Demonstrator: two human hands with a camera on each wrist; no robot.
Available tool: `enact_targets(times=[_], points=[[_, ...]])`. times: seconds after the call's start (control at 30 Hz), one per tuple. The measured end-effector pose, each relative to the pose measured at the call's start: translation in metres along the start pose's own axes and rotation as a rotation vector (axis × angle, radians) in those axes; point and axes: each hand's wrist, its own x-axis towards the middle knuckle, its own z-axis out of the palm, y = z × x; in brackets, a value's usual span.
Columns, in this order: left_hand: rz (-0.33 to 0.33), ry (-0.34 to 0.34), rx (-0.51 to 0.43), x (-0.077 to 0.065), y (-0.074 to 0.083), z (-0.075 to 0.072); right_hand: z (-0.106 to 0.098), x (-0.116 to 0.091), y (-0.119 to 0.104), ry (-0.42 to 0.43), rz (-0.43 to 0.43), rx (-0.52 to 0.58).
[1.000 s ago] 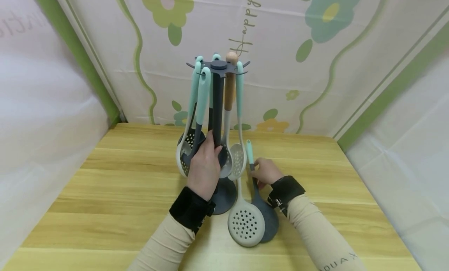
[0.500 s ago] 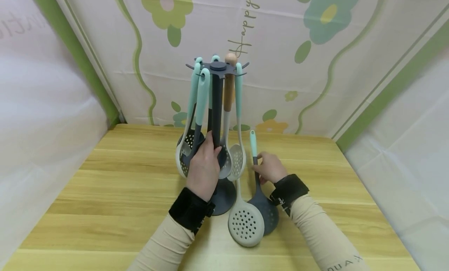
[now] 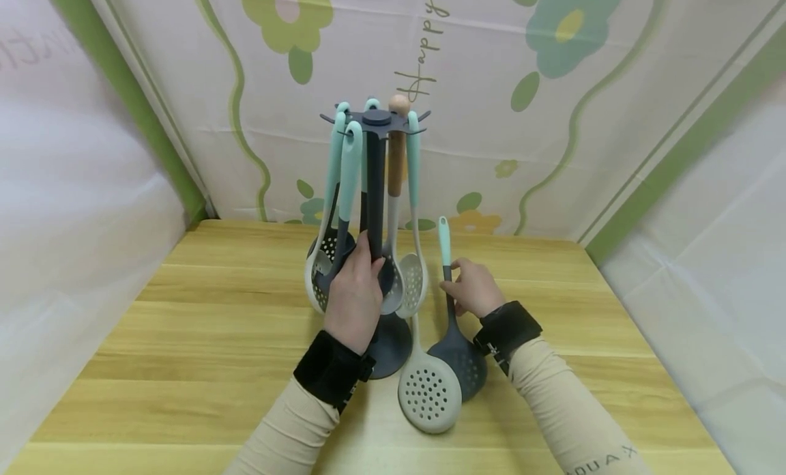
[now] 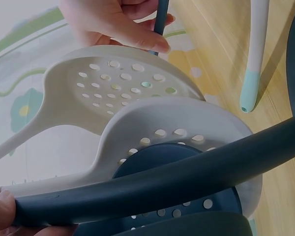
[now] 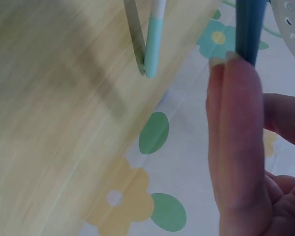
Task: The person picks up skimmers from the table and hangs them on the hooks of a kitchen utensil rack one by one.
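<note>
My left hand [image 3: 354,294] grips the dark upright pole [image 3: 376,181] of a utensil rack. Around the pole hang several utensils, most with mint handles, among them a perforated ladle [image 4: 113,78] and one utensil with a wooden handle [image 3: 396,162]. To the right of the rack, my right hand [image 3: 477,289] pinches the shaft of a dark grey skimmer [image 3: 453,355] between thumb and fingers. Its mint handle end points up and away from me. A light grey skimmer [image 3: 430,396] lies on the table, its round head overlapping the dark one in the head view.
The rack's round dark base [image 3: 393,349] stands on the wooden table [image 3: 202,352]. Dark hooks [image 3: 417,130] stick out around its top. Printed fabric [image 3: 491,86] closes off the back, and pale fabric walls stand at both sides.
My right hand has moved the dark skimmer away from me, and its handle end now sits higher in view. The left hand keeps its grip on the pole.
</note>
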Motion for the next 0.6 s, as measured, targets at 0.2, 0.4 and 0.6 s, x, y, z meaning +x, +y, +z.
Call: enact_targets(times=[0.2,0.4,0.6], points=[[0.004,0.000,-0.002,-0.0004,0.0005,-0.0005,-0.0020,-0.0019,-0.0039,0.024,-0.021,-0.009],[0.001,0.003,-0.003,-0.0006,0.0008,-0.0003,-0.0039,-0.0040,-0.0056,0.061,-0.044,-0.010],[0.000,0.005,0.000,-0.0003,0.0009,-0.0009,-0.0060,-0.0050,-0.0107,0.088,-0.068,-0.025]])
